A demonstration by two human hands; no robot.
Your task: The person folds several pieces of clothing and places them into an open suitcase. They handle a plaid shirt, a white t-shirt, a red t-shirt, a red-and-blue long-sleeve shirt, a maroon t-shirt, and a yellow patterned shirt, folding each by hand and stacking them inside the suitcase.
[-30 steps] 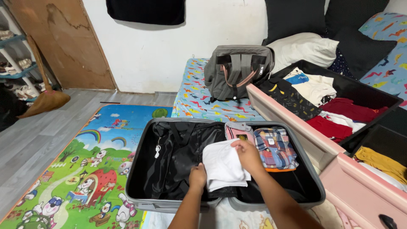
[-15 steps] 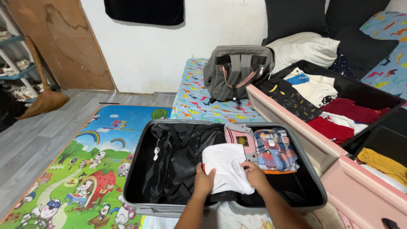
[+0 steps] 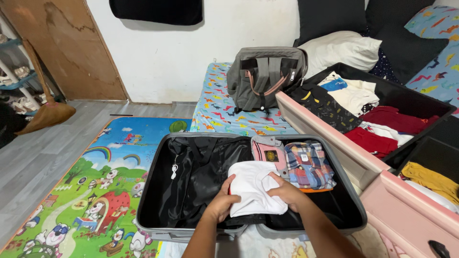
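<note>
Head cam: white garment (image 3: 253,187) btwn left hand (image 3: 221,204) & right hand (image 3: 287,193).

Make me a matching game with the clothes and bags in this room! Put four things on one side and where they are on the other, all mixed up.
Things:
1. white folded garment
2. grey backpack
3. plaid shirt
4. red clothes

Places:
A. in the pink drawer
B. on the dinosaur-print bed sheet
C. under both hands, in the middle of the suitcase
D. folded in the suitcase's right half, beside the pink garment

Pairs: 1-C, 2-B, 3-D, 4-A
</note>
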